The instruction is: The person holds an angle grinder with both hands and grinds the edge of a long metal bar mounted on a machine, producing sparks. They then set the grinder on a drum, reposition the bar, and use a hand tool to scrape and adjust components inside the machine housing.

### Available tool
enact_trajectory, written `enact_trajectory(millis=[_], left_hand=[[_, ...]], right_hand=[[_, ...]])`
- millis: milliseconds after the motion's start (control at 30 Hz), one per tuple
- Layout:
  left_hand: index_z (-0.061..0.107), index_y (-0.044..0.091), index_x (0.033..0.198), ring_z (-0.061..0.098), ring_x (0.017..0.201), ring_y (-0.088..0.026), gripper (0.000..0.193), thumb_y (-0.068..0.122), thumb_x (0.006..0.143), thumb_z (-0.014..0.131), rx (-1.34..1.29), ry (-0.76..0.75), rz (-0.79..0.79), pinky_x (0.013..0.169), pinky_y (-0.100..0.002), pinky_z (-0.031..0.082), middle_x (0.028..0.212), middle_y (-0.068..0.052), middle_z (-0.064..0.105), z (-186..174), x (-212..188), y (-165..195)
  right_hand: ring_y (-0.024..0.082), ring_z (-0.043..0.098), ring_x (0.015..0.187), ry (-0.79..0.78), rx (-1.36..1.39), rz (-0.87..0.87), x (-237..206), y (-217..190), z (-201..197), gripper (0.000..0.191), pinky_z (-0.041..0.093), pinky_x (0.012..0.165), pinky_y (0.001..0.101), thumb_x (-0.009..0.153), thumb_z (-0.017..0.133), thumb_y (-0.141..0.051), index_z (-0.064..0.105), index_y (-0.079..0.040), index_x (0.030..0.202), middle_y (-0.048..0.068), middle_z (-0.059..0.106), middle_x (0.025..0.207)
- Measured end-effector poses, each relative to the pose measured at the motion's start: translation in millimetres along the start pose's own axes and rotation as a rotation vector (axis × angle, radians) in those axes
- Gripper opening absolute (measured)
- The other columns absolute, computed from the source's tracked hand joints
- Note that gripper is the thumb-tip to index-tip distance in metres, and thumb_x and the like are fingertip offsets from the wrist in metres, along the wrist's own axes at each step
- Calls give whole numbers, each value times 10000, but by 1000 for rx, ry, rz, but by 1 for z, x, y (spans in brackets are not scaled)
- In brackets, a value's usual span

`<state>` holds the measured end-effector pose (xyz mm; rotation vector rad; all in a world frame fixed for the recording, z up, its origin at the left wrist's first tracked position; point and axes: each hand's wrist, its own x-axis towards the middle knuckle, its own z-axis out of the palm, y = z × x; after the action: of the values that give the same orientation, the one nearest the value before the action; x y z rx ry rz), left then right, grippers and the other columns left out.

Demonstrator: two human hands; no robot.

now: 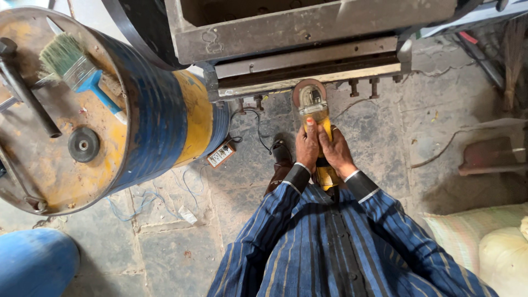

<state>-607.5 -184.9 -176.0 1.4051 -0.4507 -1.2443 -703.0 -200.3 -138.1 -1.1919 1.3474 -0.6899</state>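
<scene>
While both the left hand (307,147) and right hand (335,151) clasp the yellow angle grinder (315,113), its disc meets the metal frame edge (308,74); grinding looks underway, no finished stretch visible.

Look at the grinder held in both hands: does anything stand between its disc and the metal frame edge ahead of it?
Nothing visible does. Both hands, left hand and right hand, grip the yellow angle grinder; its disc sits right at the metal frame.

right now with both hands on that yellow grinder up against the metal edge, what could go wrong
1. Both hands, left hand and right hand, grip the yellow angle grinder bare, close to its disc at the machine's metal edge; a kickback could bring the disc toward the fingers.
2. The loose cable and the small socket box lie on the floor by the person's shoe, a likely trip or snag.
</scene>
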Motion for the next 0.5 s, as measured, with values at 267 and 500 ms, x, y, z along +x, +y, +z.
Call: enact_trajectory(millis=[267, 500], left_hand=[[655, -9, 1225, 625, 984, -183, 646, 584, 1033, 487, -2, 43, -39, 877, -341, 506, 1096, -130, 699, 1, 1, -3], [663, -14, 1199, 614, 948, -171, 671, 608, 1038, 467, 3, 43, -26, 857, -336, 505, 1055, -115, 698, 5, 1, -6]], right_hand=[[165, 633, 886, 16, -97, 67, 7, -2, -1, 522, 512, 762, 326, 1004, 603, -520, 622, -9, 1107, 101, 686, 962], [179, 651, 899, 21, -82, 61, 4, -4, -4, 538, 519, 767, 328, 984, 614, -532, 619, -15, 1133, 119, 698, 974]])
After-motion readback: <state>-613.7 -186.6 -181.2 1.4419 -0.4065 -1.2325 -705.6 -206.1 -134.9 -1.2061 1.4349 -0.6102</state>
